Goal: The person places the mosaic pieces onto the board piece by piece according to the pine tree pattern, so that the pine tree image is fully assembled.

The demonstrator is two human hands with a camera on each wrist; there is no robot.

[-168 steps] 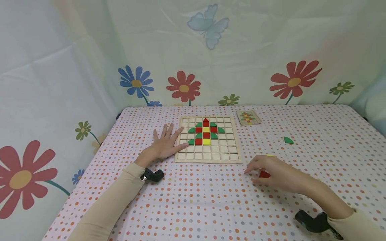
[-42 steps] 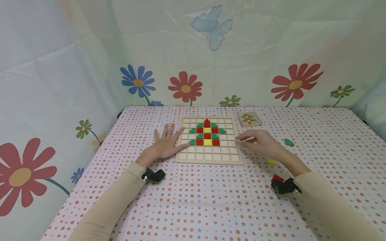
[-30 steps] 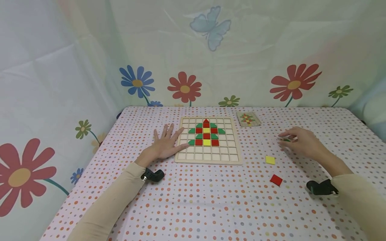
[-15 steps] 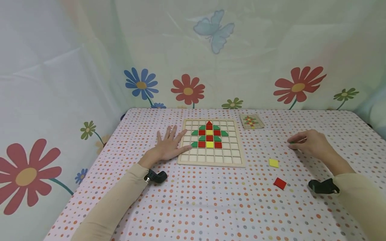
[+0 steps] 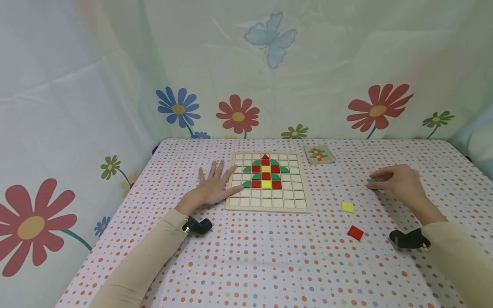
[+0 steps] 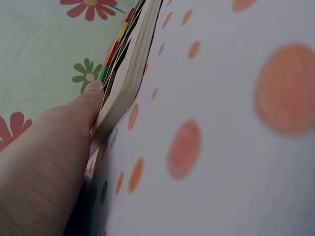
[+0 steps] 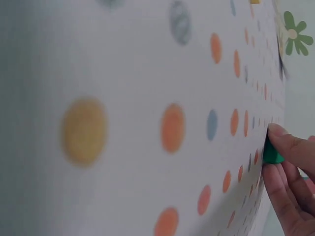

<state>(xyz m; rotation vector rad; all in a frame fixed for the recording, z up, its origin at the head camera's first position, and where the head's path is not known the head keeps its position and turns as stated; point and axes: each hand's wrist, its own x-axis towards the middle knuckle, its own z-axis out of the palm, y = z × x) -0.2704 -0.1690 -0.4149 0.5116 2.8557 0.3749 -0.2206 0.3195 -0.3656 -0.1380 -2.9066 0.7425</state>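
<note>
My left hand (image 5: 213,188) lies flat with spread fingers at the left edge of a wooden grid board (image 5: 277,204), thumb and fingertips over its rim. Red, yellow and green tiles on the board form a tree-like pattern, with a red square (image 5: 276,185) at the right of its lowest row. Off to the right, my right hand (image 5: 398,182) pinches a green quarter-round tile (image 7: 271,153) between thumb and fingers, at the tabletop. Most of that tile is hidden by the fingers in the head view.
A yellow square tile (image 5: 347,207) and a red square tile (image 5: 355,233) lie on the dotted tablecloth between board and right hand. Behind the board's right corner is a small pattern card (image 5: 319,155). A flowered curtain (image 5: 327,85) hangs behind the table.
A red square has been added at the right of the board's lowest row. My right hand has moved from the board to the right and taken hold of the green tile. The left hand stays put.
</note>
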